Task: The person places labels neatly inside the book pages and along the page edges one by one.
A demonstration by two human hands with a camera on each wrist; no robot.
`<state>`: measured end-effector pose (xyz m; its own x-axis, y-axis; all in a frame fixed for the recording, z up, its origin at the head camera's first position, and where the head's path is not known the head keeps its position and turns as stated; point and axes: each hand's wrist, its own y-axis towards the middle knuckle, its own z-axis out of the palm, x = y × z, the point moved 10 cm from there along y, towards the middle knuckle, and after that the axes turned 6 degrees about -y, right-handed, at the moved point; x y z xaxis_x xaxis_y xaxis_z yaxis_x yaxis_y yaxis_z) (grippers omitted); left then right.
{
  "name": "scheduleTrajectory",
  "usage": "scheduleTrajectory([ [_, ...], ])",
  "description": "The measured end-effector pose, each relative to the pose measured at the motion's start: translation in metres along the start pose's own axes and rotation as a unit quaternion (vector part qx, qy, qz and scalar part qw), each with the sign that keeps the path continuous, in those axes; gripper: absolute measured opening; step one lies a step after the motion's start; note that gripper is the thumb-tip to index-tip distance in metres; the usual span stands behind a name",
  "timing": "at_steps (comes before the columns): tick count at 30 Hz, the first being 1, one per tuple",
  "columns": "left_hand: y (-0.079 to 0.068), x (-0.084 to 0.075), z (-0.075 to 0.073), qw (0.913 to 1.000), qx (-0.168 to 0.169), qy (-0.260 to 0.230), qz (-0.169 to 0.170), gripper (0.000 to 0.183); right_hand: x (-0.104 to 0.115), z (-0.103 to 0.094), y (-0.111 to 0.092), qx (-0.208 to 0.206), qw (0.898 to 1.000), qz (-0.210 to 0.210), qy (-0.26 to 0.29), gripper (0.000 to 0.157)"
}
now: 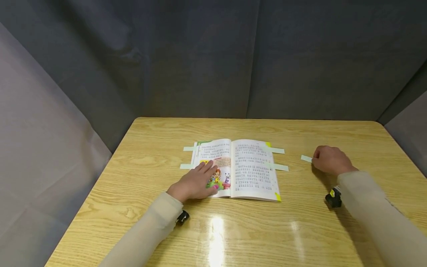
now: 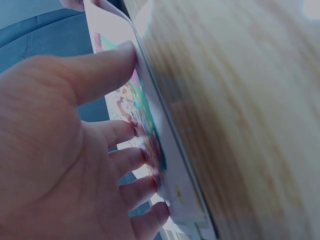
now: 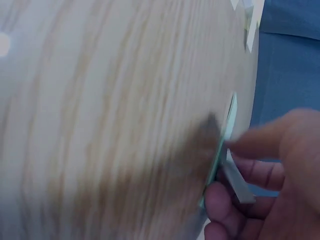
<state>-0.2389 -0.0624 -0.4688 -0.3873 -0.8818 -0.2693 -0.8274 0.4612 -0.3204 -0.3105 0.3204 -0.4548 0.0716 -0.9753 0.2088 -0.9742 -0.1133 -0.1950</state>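
An open book (image 1: 251, 178), with printed text and a cartoon picture, lies on the wooden table. Spread across its left page is my left hand (image 1: 197, 181), fingers straight and pressing on the paper; in the left wrist view, its thumb and fingertips meet the page (image 2: 150, 120). To the right of the book, my right hand (image 1: 333, 160) pinches a pale green paper strip (image 1: 306, 158) just over the table. Up close in the right wrist view, the long strip (image 3: 229, 120) has a second pale flap (image 3: 239, 184) angled off between thumb and fingers.
Two pale strips, including an upper one (image 1: 188, 148), stick out from the book's left edge, and two more, including a lower one (image 1: 281, 167), from its right edge. Dark cloth (image 1: 200, 66) hangs behind the table (image 1: 133, 207).
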Motion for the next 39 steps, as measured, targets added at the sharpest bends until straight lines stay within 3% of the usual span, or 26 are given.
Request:
scheduleTrajectory([
  [4,0.000,-0.001,-0.001,1.0000,-0.001,-0.004,-0.001,0.075,0.001,0.002,0.002,0.006,1.000,0.002,0.006,0.036],
  [12,-0.002,-0.003,-0.001,0.9999,0.000,-0.011,0.000,0.075,0.013,-0.003,0.010,-0.026,0.999,-0.015,0.033,0.019],
  [22,-0.002,-0.002,-0.002,0.9999,0.001,-0.013,-0.001,0.076,0.007,-0.004,0.011,-0.040,0.998,-0.010,0.055,0.017],
  [39,-0.003,-0.003,-0.003,0.9998,0.004,-0.017,-0.002,0.076,0.004,-0.003,0.012,-0.009,0.997,0.004,0.071,0.020],
])
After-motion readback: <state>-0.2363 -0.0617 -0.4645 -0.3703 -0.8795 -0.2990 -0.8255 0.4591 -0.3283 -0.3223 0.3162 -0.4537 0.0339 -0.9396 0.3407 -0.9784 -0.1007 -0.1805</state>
